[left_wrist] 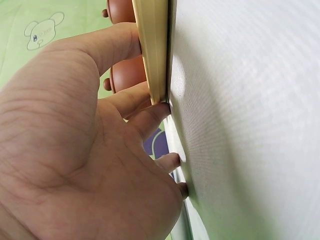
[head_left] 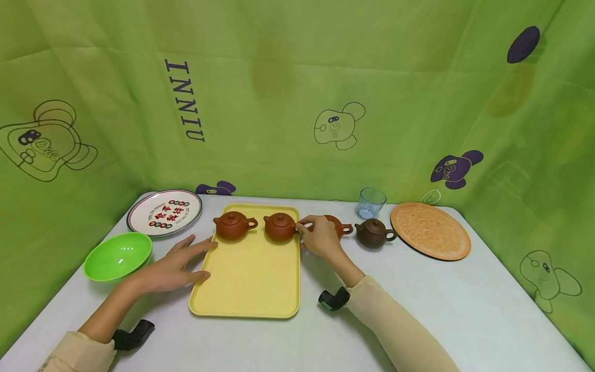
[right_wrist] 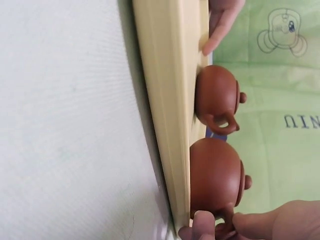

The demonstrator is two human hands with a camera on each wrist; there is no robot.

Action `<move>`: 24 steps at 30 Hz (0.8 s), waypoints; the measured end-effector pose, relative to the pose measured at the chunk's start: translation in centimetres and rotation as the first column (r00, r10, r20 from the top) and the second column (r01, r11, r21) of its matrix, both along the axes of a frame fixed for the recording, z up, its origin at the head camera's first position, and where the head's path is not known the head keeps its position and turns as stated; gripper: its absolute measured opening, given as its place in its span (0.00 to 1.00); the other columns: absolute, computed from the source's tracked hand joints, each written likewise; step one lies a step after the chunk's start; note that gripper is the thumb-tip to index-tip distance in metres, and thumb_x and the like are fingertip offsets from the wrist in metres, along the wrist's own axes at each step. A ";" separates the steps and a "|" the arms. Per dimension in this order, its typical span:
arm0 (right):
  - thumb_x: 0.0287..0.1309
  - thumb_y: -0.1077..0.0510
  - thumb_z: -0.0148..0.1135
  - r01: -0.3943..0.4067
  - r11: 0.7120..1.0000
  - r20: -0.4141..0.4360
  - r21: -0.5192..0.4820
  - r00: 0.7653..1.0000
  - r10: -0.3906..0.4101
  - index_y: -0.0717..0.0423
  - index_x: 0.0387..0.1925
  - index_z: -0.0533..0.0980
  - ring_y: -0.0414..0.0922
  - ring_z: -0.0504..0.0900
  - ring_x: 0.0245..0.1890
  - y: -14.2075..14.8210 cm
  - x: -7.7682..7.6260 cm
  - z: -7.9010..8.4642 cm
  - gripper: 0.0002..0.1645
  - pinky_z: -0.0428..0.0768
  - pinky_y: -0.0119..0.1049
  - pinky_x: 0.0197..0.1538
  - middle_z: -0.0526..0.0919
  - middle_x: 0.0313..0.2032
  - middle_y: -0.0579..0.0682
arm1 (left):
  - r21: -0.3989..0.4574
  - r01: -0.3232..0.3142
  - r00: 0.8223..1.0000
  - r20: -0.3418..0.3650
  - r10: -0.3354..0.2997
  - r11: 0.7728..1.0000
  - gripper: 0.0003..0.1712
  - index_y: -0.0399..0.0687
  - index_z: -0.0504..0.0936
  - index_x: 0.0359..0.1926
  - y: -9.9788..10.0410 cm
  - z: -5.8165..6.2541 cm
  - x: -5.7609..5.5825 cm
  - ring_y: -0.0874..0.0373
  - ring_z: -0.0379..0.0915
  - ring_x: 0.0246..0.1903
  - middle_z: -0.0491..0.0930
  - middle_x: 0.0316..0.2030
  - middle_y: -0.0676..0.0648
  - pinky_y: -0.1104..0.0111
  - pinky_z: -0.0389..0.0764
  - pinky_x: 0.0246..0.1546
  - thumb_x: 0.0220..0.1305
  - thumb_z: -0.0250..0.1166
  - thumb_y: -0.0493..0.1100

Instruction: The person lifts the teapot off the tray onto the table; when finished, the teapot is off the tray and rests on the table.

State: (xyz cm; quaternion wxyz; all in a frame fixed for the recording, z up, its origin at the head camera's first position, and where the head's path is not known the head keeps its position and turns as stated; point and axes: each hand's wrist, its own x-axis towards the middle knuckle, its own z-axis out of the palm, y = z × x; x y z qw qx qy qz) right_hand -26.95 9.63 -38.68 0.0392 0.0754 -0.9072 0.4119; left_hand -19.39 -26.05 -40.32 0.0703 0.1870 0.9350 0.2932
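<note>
A yellow rectangular tray [head_left: 251,284] lies on the table with two reddish-brown teapots at its far end. The first teapot [head_left: 232,226] sits near the tray's left corner, spout to the left. At the right corner stands the second teapot [head_left: 279,228]; my right hand [head_left: 323,238] pinches its handle between thumb and fingers, as the right wrist view shows. My left hand [head_left: 169,266] has its fingers spread and touches the tray's left edge. Behind the right hand, a third reddish-brown teapot [head_left: 339,226] is partly hidden. Right of that is a dark brown teapot [head_left: 373,235].
At the left are a bright green bowl [head_left: 118,257] and a white plate [head_left: 165,212] with red lettering. A clear blue glass [head_left: 371,203] stands behind the dark teapot. A round orange-patterned mat [head_left: 429,231] lies at the back right. Green curtain [head_left: 279,103] encloses the table's back and sides.
</note>
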 end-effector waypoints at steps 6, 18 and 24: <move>0.72 0.54 0.67 0.015 1.000 0.005 -0.006 1.000 -0.015 0.55 0.50 0.88 0.49 0.90 0.20 0.0 0.1 0.0 0.12 0.71 0.29 0.23 0.90 0.24 0.56 | -0.004 0.004 1.000 -0.004 -0.004 1.000 0.41 0.48 0.71 0.76 0.0 0.1 0.1 0.18 0.41 0.78 0.65 0.78 0.32 0.18 0.52 0.68 0.67 0.72 0.54; 0.71 0.53 0.69 0.069 0.996 0.077 -0.050 0.995 -0.065 0.53 0.51 0.89 0.53 0.90 0.21 0.1 0.1 0.2 0.13 0.69 0.28 0.18 0.90 0.21 0.53 | -0.007 0.004 1.000 -0.008 -0.004 1.000 0.41 0.48 0.71 0.76 0.0 0.0 0.0 0.18 0.41 0.78 0.66 0.78 0.32 0.18 0.53 0.68 0.67 0.72 0.54; 0.71 0.53 0.69 0.088 0.994 0.090 -0.064 0.993 -0.082 0.53 0.52 0.89 0.54 0.90 0.21 0.1 0.2 0.1 0.14 0.68 0.29 0.19 0.90 0.21 0.55 | -0.002 0.007 1.000 -0.005 -0.007 1.000 0.41 0.49 0.71 0.76 -0.1 0.0 0.1 0.18 0.41 0.78 0.64 0.79 0.33 0.18 0.52 0.68 0.67 0.72 0.55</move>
